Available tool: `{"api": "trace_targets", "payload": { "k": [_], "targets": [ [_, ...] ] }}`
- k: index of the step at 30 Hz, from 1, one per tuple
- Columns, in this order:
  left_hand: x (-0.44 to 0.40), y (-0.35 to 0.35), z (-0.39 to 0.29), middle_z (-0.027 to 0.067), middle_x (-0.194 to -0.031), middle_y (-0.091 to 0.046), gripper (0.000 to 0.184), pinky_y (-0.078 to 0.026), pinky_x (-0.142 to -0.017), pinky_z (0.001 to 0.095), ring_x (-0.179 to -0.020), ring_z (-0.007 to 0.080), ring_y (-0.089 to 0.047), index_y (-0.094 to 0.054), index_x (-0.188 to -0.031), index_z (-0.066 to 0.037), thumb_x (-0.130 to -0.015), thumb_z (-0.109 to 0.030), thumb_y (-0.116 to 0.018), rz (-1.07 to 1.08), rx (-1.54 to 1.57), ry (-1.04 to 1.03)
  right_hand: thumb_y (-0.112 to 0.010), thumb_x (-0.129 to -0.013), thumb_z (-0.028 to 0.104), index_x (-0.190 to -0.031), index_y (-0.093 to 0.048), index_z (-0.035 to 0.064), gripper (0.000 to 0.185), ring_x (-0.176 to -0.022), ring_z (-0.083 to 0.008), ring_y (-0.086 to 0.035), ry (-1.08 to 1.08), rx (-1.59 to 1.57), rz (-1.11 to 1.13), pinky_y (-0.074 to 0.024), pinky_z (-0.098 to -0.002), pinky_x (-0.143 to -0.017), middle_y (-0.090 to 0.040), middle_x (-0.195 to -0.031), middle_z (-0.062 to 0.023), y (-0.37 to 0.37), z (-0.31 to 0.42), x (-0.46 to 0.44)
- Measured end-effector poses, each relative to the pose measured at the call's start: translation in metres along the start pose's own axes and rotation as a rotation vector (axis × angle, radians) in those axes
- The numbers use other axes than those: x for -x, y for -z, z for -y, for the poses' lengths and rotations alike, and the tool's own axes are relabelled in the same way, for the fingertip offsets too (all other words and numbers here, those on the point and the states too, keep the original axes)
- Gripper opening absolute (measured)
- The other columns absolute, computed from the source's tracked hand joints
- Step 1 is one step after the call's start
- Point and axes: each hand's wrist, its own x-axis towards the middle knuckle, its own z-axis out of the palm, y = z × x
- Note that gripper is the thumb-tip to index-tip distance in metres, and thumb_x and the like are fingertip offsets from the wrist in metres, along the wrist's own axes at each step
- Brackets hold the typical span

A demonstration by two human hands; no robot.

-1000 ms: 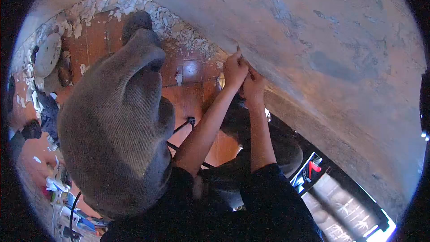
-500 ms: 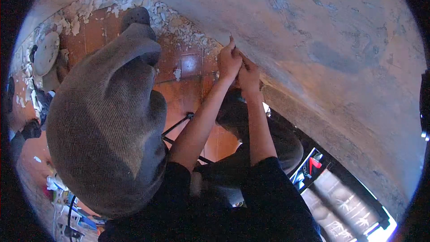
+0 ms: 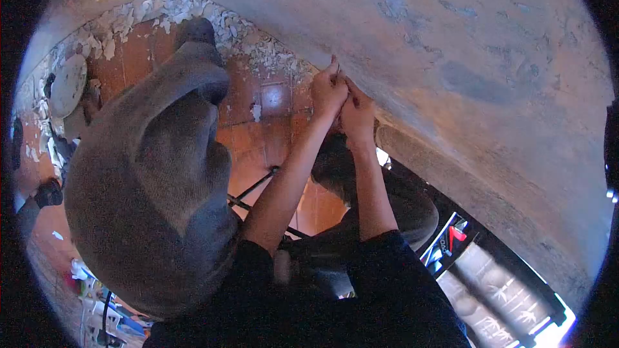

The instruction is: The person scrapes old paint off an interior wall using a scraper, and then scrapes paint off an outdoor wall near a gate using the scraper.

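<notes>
My left hand (image 3: 329,90) is closed near the foot of the rough grey-brown wall (image 3: 464,84), its index finger toward the wall's lower edge. Right beside it, touching or nearly so, is my right hand (image 3: 357,113), also closed with a finger extended toward the left one. Whatever lies between the fingers is too small and dark to make out. Both hands are low by the wall, above the reddish tiled floor (image 3: 258,142). My trousered leg (image 3: 148,187) fills the left of the view.
Peeled white flakes (image 3: 238,29) lie along the wall's base. A round pale lid-like disc (image 3: 68,86) leans at the far left. Thin black bars (image 3: 255,183) cross below my left forearm. Patterned panels (image 3: 496,290) and a red-marked item (image 3: 457,233) sit at lower right.
Both hands have shifted slightly left in view and remain together. My leg has also moved left, and the view has shifted a little.
</notes>
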Motion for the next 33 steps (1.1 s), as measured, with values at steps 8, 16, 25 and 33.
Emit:
{"api": "trace_targets", "payload": {
  "k": [8, 16, 25, 33],
  "targets": [
    [-0.006, -0.002, 0.017, 0.0104, -0.081, -0.065, 0.034, -0.047, -0.068, 0.0295, -0.073, 0.0158, -0.06, -0.061, -0.11, -0.003, -0.076, -0.004, -0.058, -0.042, 0.032, 0.031, -0.053, -0.082, 0.014, -0.112, -0.06, 0.0018, 0.033, -0.09, -0.033, -0.063, 0.105, 0.089, 0.0, -0.0462, -0.0389, -0.081, -0.063, -0.097, -0.0228, -0.005, -0.011, 0.0],
    [-0.011, -0.007, 0.021, 0.0209, -0.078, -0.062, 0.024, -0.046, -0.066, 0.0367, -0.075, 0.0328, -0.062, -0.06, -0.1, 0.001, -0.079, -0.009, -0.055, 0.042, 0.081, 0.111, -0.051, -0.082, 0.015, -0.112, -0.06, 0.002, 0.034, -0.082, -0.0376, -0.063, 0.095, 0.263, 0.073, -0.0473, -0.0405, -0.071, -0.062, -0.086, -0.0259, 0.008, 0.005, -0.012],
    [-0.01, -0.014, 0.004, 0.0212, -0.076, -0.062, 0.027, -0.046, -0.067, 0.035, -0.074, 0.0257, -0.064, -0.059, -0.106, -0.001, -0.08, -0.009, -0.054, -0.044, 0.075, 0.028, -0.047, -0.084, 0.006, -0.113, -0.058, -0.0017, 0.032, -0.08, -0.0147, -0.057, 0.044, 0.167, 0.061, -0.0452, -0.0293, -0.074, -0.065, -0.094, -0.0198, 0.007, 0.004, -0.022],
    [-0.008, 0.003, -0.014, 0.0214, -0.08, -0.064, 0.037, -0.046, -0.067, 0.0359, -0.076, 0.0242, -0.064, -0.053, -0.118, -0.004, -0.081, -0.007, -0.054, 0.001, -0.046, 0.054, -0.048, -0.083, 0.004, -0.114, -0.058, -0.0026, 0.032, -0.088, -0.0178, -0.06, 0.235, 0.254, -0.005, -0.0457, -0.03, -0.08, -0.065, -0.099, -0.0181, 0.002, -0.003, -0.016]
  ]
}}
